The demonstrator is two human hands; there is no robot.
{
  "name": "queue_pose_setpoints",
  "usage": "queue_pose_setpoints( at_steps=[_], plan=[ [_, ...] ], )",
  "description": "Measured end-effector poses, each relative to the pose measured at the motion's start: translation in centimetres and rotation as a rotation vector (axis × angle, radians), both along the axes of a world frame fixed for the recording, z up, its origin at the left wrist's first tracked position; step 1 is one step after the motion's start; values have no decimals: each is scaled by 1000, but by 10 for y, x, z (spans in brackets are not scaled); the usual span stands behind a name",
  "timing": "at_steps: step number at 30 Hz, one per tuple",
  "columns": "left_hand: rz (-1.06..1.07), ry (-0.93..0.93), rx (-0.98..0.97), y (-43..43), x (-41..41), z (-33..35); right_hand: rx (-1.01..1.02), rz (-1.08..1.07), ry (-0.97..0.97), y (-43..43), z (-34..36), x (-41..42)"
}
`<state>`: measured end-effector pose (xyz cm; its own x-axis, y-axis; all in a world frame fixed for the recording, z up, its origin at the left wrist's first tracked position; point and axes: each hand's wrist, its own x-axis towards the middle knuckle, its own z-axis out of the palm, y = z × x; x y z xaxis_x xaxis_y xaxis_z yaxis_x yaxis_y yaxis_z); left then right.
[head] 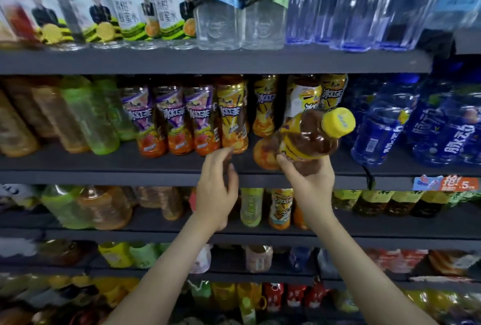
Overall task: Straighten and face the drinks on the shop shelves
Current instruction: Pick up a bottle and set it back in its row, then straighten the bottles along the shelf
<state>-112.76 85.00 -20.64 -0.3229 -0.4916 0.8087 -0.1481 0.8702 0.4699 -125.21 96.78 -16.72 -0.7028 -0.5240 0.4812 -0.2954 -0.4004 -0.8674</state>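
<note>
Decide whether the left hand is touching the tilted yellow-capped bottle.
Apart. The head view shows dark shelf between the left hand and the yellow-capped bottle, which the right hand grips.

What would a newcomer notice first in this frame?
A tilted iced tea bottle with a yellow cap, held from below by the right hand in front of the second shelf. The left hand hovers to its left, holding nothing, at that shelf's front edge. Blue bottles crowd the shelf's right end.
</note>
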Motion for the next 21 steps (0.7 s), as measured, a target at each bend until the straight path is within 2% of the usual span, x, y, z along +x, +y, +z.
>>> queue_pose_setpoints(
  at_steps=[7,13,17,21],
  plan=[
    [-27,-174,118,-26,-10,4,134,-80,72,-62,3,-5],
    [22,-198,111,-37,-25,2,315,-253,256,-101,5,-21],
    [48,-238,90,-44,-30,4,388,-324,226,-114,6,-27],
    [22,-286,98,-50,-36,4,441,-251,256,-114,2,-26]
  ],
)
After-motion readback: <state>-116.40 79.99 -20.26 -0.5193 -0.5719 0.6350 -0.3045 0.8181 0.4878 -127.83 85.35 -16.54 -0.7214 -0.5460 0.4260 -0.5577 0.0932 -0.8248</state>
